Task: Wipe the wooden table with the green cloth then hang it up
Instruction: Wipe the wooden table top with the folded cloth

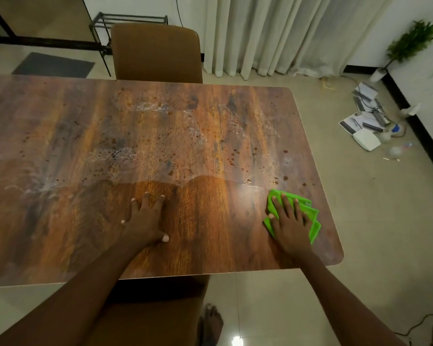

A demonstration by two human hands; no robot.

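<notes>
Green folded cloth (308, 213) was pressed flat under the right hand (289, 224), fingers spread wide, so that pressure was shared. Beyond the fingertips, brown spots remained on the wooden table (160, 136). The left hand (145, 221) was laid open, empty, probably for support.

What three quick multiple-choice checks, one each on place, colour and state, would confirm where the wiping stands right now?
1. Where does the green cloth lie?
A. table's near right corner
B. far left corner
C. on the chair

2. What colour is the chair beyond the wooden table?
A. white
B. brown
C. blue

3. What state is the table's far half in?
A. wiped clean
B. covered in papers
C. spotted and smeared

Answers: 1 A, the right hand presses it flat there. 2 B, its backrest is brown. 3 C, dark drops and whitish streaks show; the left hand rests on the cleaner near strip.
</notes>
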